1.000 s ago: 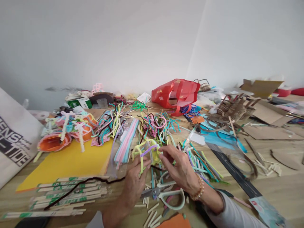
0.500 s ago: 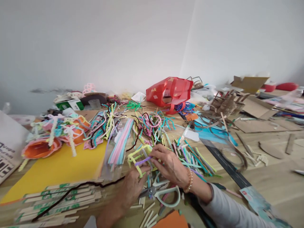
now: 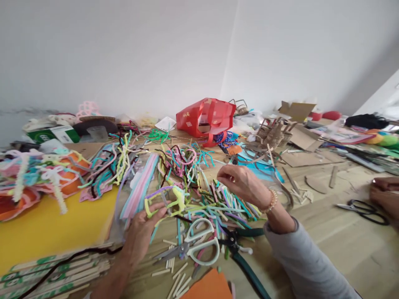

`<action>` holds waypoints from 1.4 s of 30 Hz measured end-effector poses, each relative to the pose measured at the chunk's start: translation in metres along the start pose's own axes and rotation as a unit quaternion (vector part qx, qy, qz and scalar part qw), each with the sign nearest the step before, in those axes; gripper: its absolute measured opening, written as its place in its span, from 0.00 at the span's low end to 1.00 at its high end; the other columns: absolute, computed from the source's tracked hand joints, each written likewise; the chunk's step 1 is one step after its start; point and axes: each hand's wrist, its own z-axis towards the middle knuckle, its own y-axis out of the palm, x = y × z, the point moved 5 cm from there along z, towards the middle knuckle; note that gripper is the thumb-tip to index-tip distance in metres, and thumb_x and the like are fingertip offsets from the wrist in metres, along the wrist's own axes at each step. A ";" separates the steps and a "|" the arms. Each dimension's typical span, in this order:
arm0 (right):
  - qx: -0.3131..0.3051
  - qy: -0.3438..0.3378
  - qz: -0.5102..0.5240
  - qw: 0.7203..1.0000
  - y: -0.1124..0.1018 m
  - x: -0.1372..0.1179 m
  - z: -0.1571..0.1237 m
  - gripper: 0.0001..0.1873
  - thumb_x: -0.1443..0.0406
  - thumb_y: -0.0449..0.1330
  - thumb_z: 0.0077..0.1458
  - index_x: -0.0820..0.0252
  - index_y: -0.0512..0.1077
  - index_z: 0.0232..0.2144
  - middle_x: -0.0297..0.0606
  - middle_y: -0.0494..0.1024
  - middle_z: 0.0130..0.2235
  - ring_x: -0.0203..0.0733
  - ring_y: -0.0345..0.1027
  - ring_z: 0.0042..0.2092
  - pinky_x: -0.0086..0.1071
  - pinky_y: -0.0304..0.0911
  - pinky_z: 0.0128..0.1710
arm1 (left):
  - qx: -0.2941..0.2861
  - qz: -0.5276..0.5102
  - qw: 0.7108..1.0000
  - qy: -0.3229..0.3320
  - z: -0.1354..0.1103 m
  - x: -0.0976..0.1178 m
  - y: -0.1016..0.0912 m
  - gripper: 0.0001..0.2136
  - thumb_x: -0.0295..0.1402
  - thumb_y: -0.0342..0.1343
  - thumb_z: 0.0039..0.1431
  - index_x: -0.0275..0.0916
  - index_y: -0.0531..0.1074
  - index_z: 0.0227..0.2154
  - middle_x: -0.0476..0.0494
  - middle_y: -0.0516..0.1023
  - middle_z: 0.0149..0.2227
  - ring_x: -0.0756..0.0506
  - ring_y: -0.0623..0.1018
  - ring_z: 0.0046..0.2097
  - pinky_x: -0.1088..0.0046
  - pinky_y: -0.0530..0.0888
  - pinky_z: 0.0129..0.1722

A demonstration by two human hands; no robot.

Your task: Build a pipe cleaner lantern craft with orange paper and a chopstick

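My left hand [image 3: 140, 232] pinches a small open frame of yellow pipe cleaners [image 3: 178, 200], with a purple pipe cleaner [image 3: 158, 191] along its upper edge. Over a heap of cut pipe cleaners [image 3: 237, 203] hovers my right hand [image 3: 245, 185], its fingers curled together; whatever they may hold is hidden. White-handled scissors [image 3: 204, 251] lie open below the hands, beside dark green-handled cutters [image 3: 232, 241]. A dark brown pipe cleaner [image 3: 59, 265] runs across the table toward my left hand.
Wrapped sticks [image 3: 59, 272] and yellow sheets [image 3: 59, 220] lie at left. Behind are tangled pipe cleaners [image 3: 181, 162] and a red bag [image 3: 193, 118]. On the right, another person's hand [image 3: 386, 193] is near black scissors [image 3: 364, 211]. An orange piece [image 3: 208, 286] lies in front.
My right hand has let go of the yellow frame and moved right, over the cut pipe cleaners. My left hand keeps the frame, now turned. The view has swung right.
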 end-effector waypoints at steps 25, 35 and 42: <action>-0.215 0.062 -0.142 0.964 0.048 0.029 0.000 0.15 0.65 0.48 0.62 0.60 0.70 0.26 0.39 0.77 0.28 0.37 0.70 0.32 0.27 0.48 0.28 | -0.040 0.006 0.999 0.003 -0.027 0.011 0.001 0.16 0.40 0.63 0.48 0.38 0.80 0.38 0.40 0.83 0.41 0.39 0.79 0.43 0.64 0.71 0.49; -0.230 0.095 -0.154 0.956 0.047 0.036 -0.008 0.16 0.66 0.47 0.62 0.61 0.72 0.27 0.39 0.78 0.29 0.37 0.71 0.31 0.27 0.52 0.29 | -0.037 -0.053 0.998 -0.026 -0.022 -0.003 0.002 0.16 0.40 0.65 0.45 0.36 0.80 0.37 0.40 0.83 0.41 0.40 0.80 0.43 0.68 0.74 0.45; -0.221 0.125 -0.184 0.949 0.046 0.050 -0.015 0.14 0.67 0.48 0.61 0.60 0.73 0.31 0.41 0.78 0.33 0.41 0.72 0.36 0.29 0.51 0.31 | 0.005 -0.062 0.997 -0.047 -0.019 -0.007 -0.004 0.18 0.39 0.68 0.40 0.34 0.80 0.34 0.41 0.83 0.33 0.43 0.80 0.35 0.72 0.75 0.37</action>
